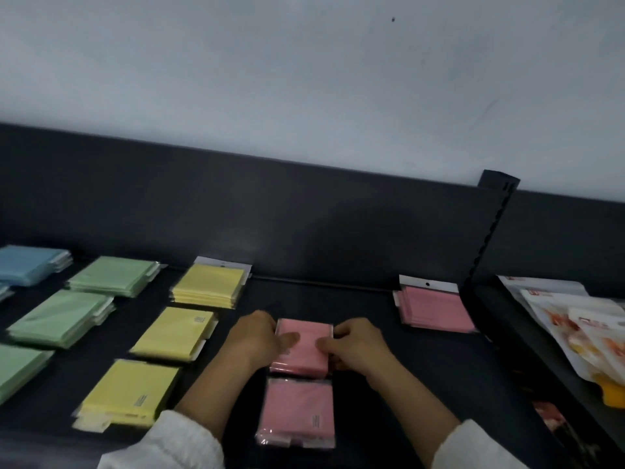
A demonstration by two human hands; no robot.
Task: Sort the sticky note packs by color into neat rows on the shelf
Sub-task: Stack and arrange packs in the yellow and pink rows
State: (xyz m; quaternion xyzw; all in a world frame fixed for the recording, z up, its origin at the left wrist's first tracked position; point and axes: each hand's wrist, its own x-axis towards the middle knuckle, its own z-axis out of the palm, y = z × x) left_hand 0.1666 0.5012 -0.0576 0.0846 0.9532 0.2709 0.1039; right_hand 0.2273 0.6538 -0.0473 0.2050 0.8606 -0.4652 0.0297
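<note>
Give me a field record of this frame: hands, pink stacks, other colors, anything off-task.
left hand: grips left edge of middle pink stack, thumb on top
right hand: grips its right edge
near pink stack: just in front, same column
far pink stack: apart, back right by the upright
yellow stacks: three, one row
green stacks: three visible, one row
blue stacks: far left, cut off
shelf: dark
off-task: white-and-orange packets, next bay

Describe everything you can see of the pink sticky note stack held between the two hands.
The pink stack of clear-wrapped sticky note packs lies flat on the dark shelf, several packs high, edges roughly squared. The left hand grips its left side, the right hand its right, thumbs on top. A second pink pack lies just nearer, in line; whether they touch is unclear.
</note>
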